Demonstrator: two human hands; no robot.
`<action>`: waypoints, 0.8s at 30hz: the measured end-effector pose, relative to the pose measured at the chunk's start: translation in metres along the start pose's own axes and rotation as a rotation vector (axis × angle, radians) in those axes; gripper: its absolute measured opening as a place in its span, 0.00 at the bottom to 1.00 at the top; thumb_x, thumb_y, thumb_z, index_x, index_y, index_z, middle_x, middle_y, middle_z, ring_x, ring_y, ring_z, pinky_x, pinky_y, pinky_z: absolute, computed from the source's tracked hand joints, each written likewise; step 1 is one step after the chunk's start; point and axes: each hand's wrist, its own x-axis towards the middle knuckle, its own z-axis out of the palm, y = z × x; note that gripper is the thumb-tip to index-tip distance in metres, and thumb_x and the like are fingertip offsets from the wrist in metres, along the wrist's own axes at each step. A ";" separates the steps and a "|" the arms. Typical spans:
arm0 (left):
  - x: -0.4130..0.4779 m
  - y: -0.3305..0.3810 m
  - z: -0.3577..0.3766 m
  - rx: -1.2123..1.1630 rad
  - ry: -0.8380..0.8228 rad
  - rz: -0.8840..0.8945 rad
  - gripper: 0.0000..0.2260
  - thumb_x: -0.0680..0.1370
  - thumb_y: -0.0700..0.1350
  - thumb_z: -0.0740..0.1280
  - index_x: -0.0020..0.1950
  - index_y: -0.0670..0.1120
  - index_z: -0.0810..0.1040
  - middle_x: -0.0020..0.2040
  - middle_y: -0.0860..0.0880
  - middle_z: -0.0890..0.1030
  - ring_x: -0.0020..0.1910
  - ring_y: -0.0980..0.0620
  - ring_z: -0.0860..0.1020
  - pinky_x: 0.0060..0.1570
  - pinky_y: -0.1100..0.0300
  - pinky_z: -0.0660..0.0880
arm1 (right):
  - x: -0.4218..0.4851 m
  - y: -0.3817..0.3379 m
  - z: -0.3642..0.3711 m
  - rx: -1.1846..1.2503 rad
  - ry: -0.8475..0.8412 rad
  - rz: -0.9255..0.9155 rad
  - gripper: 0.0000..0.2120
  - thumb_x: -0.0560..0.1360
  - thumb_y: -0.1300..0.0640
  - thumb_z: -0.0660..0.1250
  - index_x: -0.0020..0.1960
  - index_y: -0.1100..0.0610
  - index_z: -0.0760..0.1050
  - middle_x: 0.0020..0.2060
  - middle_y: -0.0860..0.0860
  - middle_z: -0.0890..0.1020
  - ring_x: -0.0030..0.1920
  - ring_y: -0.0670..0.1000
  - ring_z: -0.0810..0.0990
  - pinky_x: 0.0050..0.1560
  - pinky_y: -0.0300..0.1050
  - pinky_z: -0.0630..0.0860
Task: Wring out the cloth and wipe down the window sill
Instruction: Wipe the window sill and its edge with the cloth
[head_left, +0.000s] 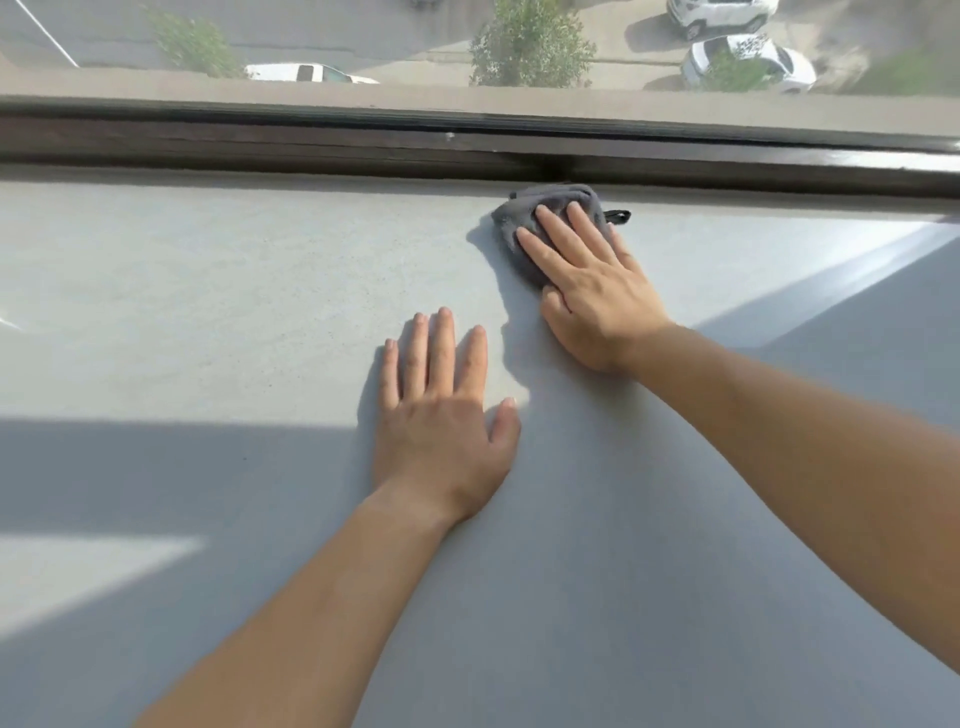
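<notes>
A wide, pale grey window sill (208, 291) fills most of the view. A bunched dark grey cloth (524, 218) with a small black hanging loop lies at the sill's far edge, against the window frame. My right hand (587, 280) presses flat on top of the cloth, fingers spread over it and thumb tucked beside its near edge. My left hand (441, 415) rests palm down on the bare sill, nearer to me and left of the cloth, holding nothing.
A dark brown window frame and track (311, 145) runs along the sill's far edge. Through the glass I see a street far below with trees and parked white cars. Sunlight and shadow bands cross the sill.
</notes>
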 end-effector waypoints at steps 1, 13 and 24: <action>0.000 0.000 -0.001 0.000 -0.012 0.001 0.33 0.77 0.59 0.48 0.81 0.48 0.51 0.81 0.42 0.47 0.80 0.43 0.42 0.77 0.41 0.41 | -0.004 0.024 -0.003 -0.004 0.014 0.107 0.33 0.76 0.48 0.47 0.82 0.45 0.51 0.82 0.47 0.50 0.81 0.53 0.44 0.80 0.56 0.42; 0.001 0.003 -0.001 0.033 -0.014 -0.003 0.33 0.77 0.58 0.47 0.81 0.47 0.50 0.81 0.41 0.47 0.80 0.43 0.42 0.76 0.41 0.42 | -0.046 0.048 -0.001 0.007 0.024 0.021 0.32 0.76 0.48 0.47 0.80 0.44 0.56 0.81 0.46 0.55 0.81 0.52 0.48 0.80 0.57 0.45; 0.001 0.000 0.000 0.015 -0.010 -0.006 0.34 0.76 0.60 0.46 0.81 0.48 0.52 0.82 0.43 0.47 0.80 0.45 0.42 0.77 0.43 0.40 | -0.092 0.043 -0.001 -0.002 -0.046 -0.076 0.32 0.76 0.48 0.47 0.81 0.45 0.55 0.82 0.48 0.53 0.81 0.53 0.47 0.80 0.56 0.45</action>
